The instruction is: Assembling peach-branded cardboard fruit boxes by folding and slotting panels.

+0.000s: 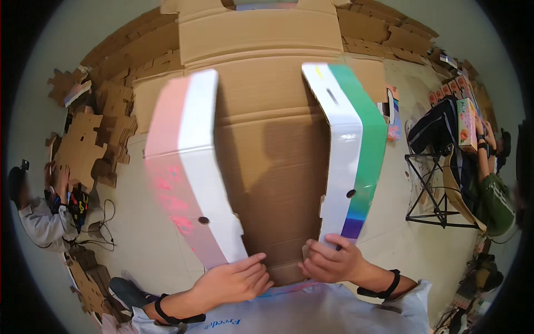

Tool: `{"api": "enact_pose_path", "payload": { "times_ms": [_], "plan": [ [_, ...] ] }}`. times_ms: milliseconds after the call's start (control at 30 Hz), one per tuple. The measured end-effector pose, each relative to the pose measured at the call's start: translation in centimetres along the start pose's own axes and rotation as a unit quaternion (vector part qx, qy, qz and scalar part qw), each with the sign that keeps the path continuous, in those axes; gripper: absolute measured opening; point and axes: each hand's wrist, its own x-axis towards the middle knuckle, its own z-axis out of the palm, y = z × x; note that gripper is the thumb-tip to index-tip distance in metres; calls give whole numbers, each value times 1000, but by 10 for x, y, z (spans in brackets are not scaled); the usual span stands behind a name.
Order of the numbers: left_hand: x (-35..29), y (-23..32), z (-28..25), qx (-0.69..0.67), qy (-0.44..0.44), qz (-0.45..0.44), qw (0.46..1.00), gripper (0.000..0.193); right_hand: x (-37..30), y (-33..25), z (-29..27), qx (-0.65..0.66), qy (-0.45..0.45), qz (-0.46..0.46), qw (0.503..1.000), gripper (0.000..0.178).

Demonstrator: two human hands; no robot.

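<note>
In front of me is a large, partly folded cardboard box (272, 167) with a plain brown inside. Its left side flap (194, 139) stands up, pink and white outside; the right side flap (356, 145) is white and green, turning blue and purple at the near end. Each flap has a small round hole. My left hand (236, 281) is closed at the near end of the left flap, thumb along the box's near edge. Fingers curled, my right hand (336, 261) grips the near end of the right flap. The hands are apart, and the fingertips are partly hidden.
Flat cardboard sheets (78, 147) lie on the left, beside a seated person (44, 222). On the right, another person (495, 206) holds a printed carton (466, 125) near a black metal-legged stand (434, 195). More cardboard (364, 28) lines the far wall. Cables (105, 228) trail on the left floor.
</note>
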Motion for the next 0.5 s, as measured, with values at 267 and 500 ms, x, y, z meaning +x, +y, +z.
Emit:
{"api": "enact_pose_path", "payload": {
  "times_ms": [267, 500],
  "plan": [
    [37, 6, 5, 32, 93, 26, 995, 5, 17, -13, 6, 27, -9, -13, 1000, 12],
    [-11, 9, -1, -57, 183, -16, 981, 14, 13, 3, -4, 143, 117, 32, 982, 17]
  ]
}}
